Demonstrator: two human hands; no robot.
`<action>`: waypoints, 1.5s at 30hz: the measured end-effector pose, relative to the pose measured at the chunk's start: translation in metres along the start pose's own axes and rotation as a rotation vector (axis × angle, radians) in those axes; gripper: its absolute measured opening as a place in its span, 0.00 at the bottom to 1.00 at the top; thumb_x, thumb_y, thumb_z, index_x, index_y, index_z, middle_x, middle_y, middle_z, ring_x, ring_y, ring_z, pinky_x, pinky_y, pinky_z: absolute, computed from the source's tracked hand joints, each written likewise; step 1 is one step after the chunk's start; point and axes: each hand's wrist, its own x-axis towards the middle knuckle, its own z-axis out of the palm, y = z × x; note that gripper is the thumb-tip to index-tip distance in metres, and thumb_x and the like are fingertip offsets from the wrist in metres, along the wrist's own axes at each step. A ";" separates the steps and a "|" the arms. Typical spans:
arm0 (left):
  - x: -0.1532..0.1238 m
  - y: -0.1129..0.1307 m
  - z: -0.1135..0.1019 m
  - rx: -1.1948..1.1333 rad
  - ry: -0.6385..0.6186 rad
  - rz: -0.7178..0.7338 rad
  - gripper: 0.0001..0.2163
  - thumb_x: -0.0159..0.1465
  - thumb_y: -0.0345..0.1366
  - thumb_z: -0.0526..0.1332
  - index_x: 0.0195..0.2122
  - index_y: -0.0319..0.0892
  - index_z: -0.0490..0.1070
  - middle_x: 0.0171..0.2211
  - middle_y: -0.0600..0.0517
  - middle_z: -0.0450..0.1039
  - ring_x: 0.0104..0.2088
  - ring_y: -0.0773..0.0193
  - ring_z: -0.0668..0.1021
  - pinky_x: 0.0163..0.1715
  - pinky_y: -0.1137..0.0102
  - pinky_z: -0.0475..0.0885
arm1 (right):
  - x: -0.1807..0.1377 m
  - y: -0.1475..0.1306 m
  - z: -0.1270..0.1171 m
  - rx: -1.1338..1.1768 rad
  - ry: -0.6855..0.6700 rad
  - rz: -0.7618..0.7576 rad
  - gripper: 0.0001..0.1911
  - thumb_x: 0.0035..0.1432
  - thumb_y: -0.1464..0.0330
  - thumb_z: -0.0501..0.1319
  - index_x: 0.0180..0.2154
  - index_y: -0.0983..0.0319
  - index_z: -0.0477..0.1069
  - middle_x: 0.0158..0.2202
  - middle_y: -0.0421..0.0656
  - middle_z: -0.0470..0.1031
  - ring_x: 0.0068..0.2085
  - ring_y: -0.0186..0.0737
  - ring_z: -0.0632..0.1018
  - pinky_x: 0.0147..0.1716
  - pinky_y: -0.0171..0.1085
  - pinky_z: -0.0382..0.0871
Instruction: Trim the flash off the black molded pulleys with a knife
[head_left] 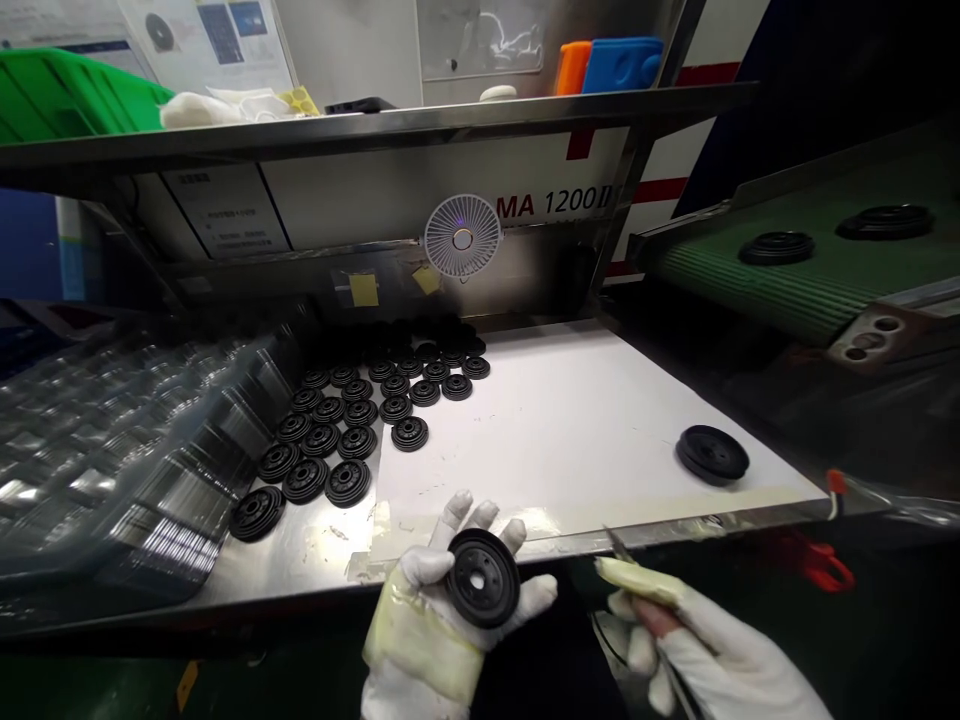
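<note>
A black rimmed wheel (499,585) sits in the left grip (439,610), off the desk (322,535)'s six-o'clock edge; at its three o'clock the right grip (694,630) clasps a pointed tool (617,543). Best to steady the rim, left fingers clear of the tip.

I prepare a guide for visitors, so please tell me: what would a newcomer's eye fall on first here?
Probably the round black disc held in the white-gloved left hand, low in the centre. Next, many similar black discs grouped at left, beside stacked clear plastic trays. A round white fan stands out at the back, near the middle.
</note>
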 end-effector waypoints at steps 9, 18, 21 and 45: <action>-0.001 0.012 -0.002 0.165 0.118 -0.086 0.18 0.57 0.42 0.57 0.48 0.40 0.64 0.48 0.41 0.68 0.42 0.44 0.74 0.26 0.61 0.73 | -0.007 -0.045 0.004 0.371 -0.170 -0.039 0.26 0.40 0.62 0.68 0.44 0.55 0.68 0.46 0.48 0.72 0.44 0.51 0.74 0.46 0.48 0.66; -0.009 0.003 -0.016 0.449 0.053 -0.040 0.21 0.57 0.51 0.51 0.39 0.37 0.68 0.21 0.47 0.71 0.14 0.64 0.70 0.08 0.76 0.54 | -0.016 -0.063 0.053 0.094 -0.423 -0.136 0.12 0.52 0.60 0.59 0.25 0.62 0.69 0.24 0.41 0.69 0.29 0.38 0.71 0.33 0.38 0.66; -0.008 -0.001 -0.019 0.470 0.046 -0.101 0.25 0.57 0.55 0.48 0.33 0.35 0.70 0.16 0.46 0.69 0.13 0.66 0.69 0.08 0.77 0.54 | -0.020 -0.068 0.071 0.224 -0.609 0.067 0.14 0.54 0.59 0.57 0.26 0.63 0.70 0.25 0.43 0.71 0.29 0.40 0.73 0.31 0.39 0.68; -0.019 0.001 -0.010 0.598 -0.077 -0.058 0.32 0.59 0.55 0.40 0.20 0.31 0.70 0.17 0.44 0.68 0.12 0.69 0.67 0.09 0.76 0.53 | -0.028 -0.074 0.093 0.303 -0.555 0.057 0.17 0.54 0.60 0.59 0.20 0.64 0.70 0.20 0.45 0.74 0.23 0.39 0.75 0.28 0.38 0.69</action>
